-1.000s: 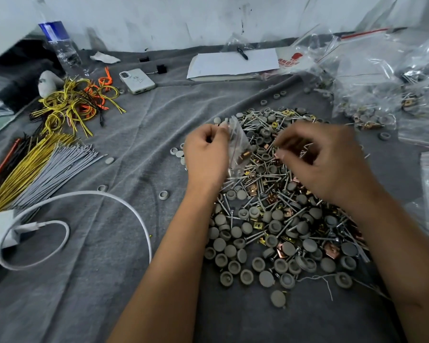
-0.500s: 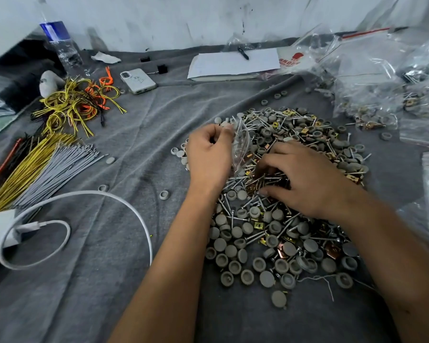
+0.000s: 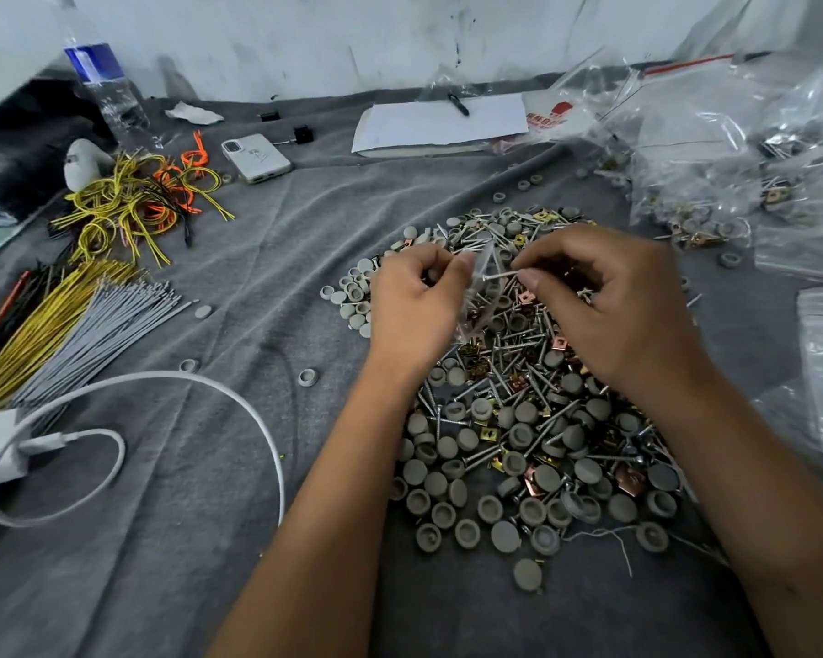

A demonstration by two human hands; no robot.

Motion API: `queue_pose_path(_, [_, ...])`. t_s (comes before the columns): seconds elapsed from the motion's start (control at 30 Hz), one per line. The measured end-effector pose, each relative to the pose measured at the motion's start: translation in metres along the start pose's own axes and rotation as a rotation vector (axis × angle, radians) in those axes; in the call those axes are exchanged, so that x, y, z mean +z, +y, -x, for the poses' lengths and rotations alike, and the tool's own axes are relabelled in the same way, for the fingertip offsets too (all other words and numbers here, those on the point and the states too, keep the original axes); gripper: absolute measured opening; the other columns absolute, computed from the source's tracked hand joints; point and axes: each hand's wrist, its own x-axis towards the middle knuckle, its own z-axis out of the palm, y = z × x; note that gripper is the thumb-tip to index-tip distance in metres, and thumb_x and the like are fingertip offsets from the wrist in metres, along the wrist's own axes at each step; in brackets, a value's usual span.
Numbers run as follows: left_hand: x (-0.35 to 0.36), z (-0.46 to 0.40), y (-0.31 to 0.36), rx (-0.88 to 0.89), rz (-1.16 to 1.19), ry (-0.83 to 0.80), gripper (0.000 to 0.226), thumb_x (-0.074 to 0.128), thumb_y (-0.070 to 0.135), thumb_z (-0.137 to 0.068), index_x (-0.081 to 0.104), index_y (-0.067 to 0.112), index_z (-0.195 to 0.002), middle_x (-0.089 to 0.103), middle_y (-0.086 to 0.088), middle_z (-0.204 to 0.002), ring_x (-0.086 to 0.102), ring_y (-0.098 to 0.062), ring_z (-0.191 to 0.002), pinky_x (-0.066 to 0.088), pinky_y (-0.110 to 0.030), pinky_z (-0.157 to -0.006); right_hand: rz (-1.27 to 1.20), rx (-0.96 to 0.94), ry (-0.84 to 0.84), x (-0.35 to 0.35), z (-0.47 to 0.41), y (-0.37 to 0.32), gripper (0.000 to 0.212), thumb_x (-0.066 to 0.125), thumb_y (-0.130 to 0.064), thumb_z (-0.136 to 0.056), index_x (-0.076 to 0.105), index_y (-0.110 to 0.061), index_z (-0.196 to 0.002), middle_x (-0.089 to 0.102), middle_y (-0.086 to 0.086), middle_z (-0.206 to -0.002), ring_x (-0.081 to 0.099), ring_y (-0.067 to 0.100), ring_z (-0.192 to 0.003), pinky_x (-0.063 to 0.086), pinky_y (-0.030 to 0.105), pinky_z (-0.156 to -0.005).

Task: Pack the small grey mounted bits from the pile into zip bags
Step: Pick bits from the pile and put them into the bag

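Note:
A pile of small grey round caps, silver screws and brass clips [image 3: 519, 420] covers the grey cloth in the middle. My left hand [image 3: 414, 306] pinches the mouth of a small clear zip bag [image 3: 483, 296] above the pile's far half. My right hand [image 3: 604, 296] pinches a silver screw [image 3: 500, 276] by its shaft, its head pointing left at the bag's mouth. A few copper and brass pieces show through the bag's lower part.
Clear bags with packed parts [image 3: 732, 149] are heaped at the right. Yellow and grey wire bundles [image 3: 67, 320], a white cable [image 3: 172, 387], a phone [image 3: 256, 158], a notebook [image 3: 443, 125] and a water bottle [image 3: 105, 92] lie left and behind.
My right hand was down in the pile half a second ago; it has lifted with a screw to the bag's mouth. My left hand kept hold of the bag.

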Motion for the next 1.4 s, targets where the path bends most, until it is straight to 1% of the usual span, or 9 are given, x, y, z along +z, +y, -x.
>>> queue_pose_path(0.13, [0.002, 0.001, -0.002, 0.015, -0.028, -0.048, 0.034, 0.067, 0.020, -0.102, 0.061, 0.018, -0.068, 0.062, -0.006, -0.055, 0.065, -0.039, -0.055, 0.054, -0.049, -0.054, 0.086, -0.052, -0.024, 0.002, 0.001, 0.000, 0.012, 0.078, -0.004, -0.088, 0.079, -0.009, -0.098, 0.074, -0.002, -0.095, 0.068, 0.010, -0.087, 0.056, 0.022, -0.082])
queue_pose_path(0.43, [0.005, 0.000, -0.006, 0.039, -0.003, -0.044, 0.032, 0.067, 0.020, -0.102, 0.064, 0.009, -0.072, 0.059, 0.001, -0.050, 0.052, -0.010, -0.042, 0.041, -0.027, -0.048, 0.144, -0.027, -0.018, 0.008, 0.003, -0.004, 0.014, 0.082, -0.002, -0.081, 0.077, -0.010, -0.092, 0.072, -0.004, -0.087, 0.061, 0.000, -0.074, 0.044, 0.004, -0.074])
queue_pose_path(0.67, [0.006, -0.001, -0.005, 0.030, 0.013, -0.042, 0.034, 0.067, 0.017, -0.101, 0.062, 0.012, -0.068, 0.057, 0.002, -0.051, 0.049, -0.009, -0.044, 0.040, -0.026, -0.048, 0.258, -0.075, -0.020, 0.019, 0.005, -0.008, 0.015, 0.082, -0.001, -0.078, 0.078, -0.006, -0.092, 0.071, 0.006, -0.092, 0.063, 0.021, -0.087, 0.052, 0.035, -0.078])
queue_pose_path(0.83, [0.007, -0.002, -0.006, 0.006, 0.006, 0.023, 0.036, 0.067, 0.019, -0.100, 0.061, 0.004, -0.068, 0.055, -0.009, -0.054, 0.050, -0.020, -0.051, 0.042, -0.036, -0.053, 0.251, -0.078, -0.181, 0.019, 0.005, -0.002, 0.014, 0.079, -0.010, -0.086, 0.080, -0.009, -0.101, 0.064, 0.003, -0.095, 0.056, 0.016, -0.093, 0.050, 0.036, -0.081])
queue_pose_path(0.9, [0.006, -0.002, -0.006, -0.002, 0.051, 0.039, 0.036, 0.066, 0.019, -0.101, 0.061, -0.004, -0.074, 0.058, -0.023, -0.059, 0.051, -0.024, -0.051, 0.044, -0.039, -0.054, 0.192, -0.078, -0.132, 0.015, 0.004, -0.001, 0.016, 0.078, -0.010, -0.088, 0.079, -0.009, -0.104, 0.066, 0.002, -0.096, 0.059, 0.013, -0.090, 0.049, 0.026, -0.081])
queue_pose_path(1.0, [0.004, -0.002, -0.005, -0.014, 0.051, 0.076, 0.036, 0.066, 0.021, -0.101, 0.064, -0.008, -0.080, 0.059, -0.019, -0.058, 0.052, -0.022, -0.051, 0.045, -0.034, -0.055, 0.135, -0.051, -0.081, 0.007, 0.001, -0.002, 0.010, 0.079, -0.015, -0.088, 0.075, -0.012, -0.096, 0.066, -0.006, -0.090, 0.056, -0.001, -0.080, 0.041, 0.010, -0.077])
queue_pose_path(1.1, [0.004, -0.003, -0.005, -0.026, 0.046, 0.089, 0.038, 0.066, 0.021, -0.101, 0.062, -0.010, -0.080, 0.057, -0.014, -0.059, 0.051, -0.023, -0.053, 0.045, -0.036, -0.057, 0.254, 0.014, -0.324, 0.003, 0.002, 0.001, 0.020, 0.079, -0.038, -0.085, 0.074, -0.020, -0.091, 0.062, -0.007, -0.088, 0.057, 0.011, -0.085, 0.047, 0.030, -0.075])
queue_pose_path(1.2, [0.003, -0.003, -0.004, -0.029, 0.046, 0.097, 0.040, 0.066, 0.022, -0.101, 0.060, -0.010, -0.078, 0.056, -0.017, -0.058, 0.052, -0.026, -0.054, 0.049, -0.040, -0.058, 0.438, 0.074, -0.505, 0.004, 0.001, 0.001, 0.029, 0.076, -0.057, -0.080, 0.073, -0.031, -0.091, 0.054, -0.011, -0.092, 0.050, 0.012, -0.095, 0.047, 0.035, -0.079])
queue_pose_path(1.4, [0.002, -0.002, -0.002, -0.019, 0.036, 0.101, 0.041, 0.067, 0.022, -0.100, 0.060, -0.013, -0.081, 0.054, -0.021, -0.061, 0.050, -0.026, -0.056, 0.047, -0.038, -0.058, 0.328, 0.048, -0.488, 0.007, 0.002, 0.000, 0.014, 0.077, -0.041, -0.086, 0.069, -0.030, -0.086, 0.051, -0.018, -0.091, 0.054, 0.012, -0.093, 0.047, 0.035, -0.082])
